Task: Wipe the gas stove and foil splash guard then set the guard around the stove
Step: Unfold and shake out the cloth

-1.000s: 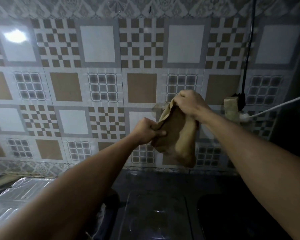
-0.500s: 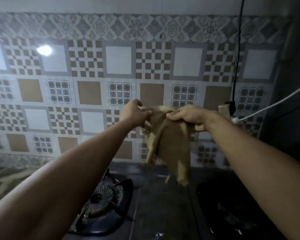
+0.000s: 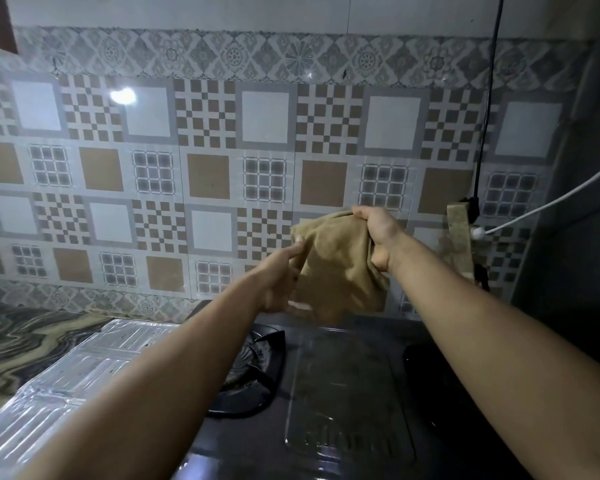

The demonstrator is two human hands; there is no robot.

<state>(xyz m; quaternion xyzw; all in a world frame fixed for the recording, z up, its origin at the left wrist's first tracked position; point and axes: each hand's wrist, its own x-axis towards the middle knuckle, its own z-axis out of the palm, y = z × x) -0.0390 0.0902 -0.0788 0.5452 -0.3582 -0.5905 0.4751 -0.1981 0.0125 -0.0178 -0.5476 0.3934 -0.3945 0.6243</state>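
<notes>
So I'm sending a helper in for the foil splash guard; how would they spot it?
Find the black gas stove below the tiled wall. The foil splash guard lies flat on the marbled counter at its left edge, the only shiny, ribbed silver sheet there.

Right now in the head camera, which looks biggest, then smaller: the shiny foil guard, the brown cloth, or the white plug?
1. Foil splash guard, though it lies nearer the camera, which may exaggerate it.
2. Brown cloth, held in both hands.
3. White plug, by far the smallest.
</notes>
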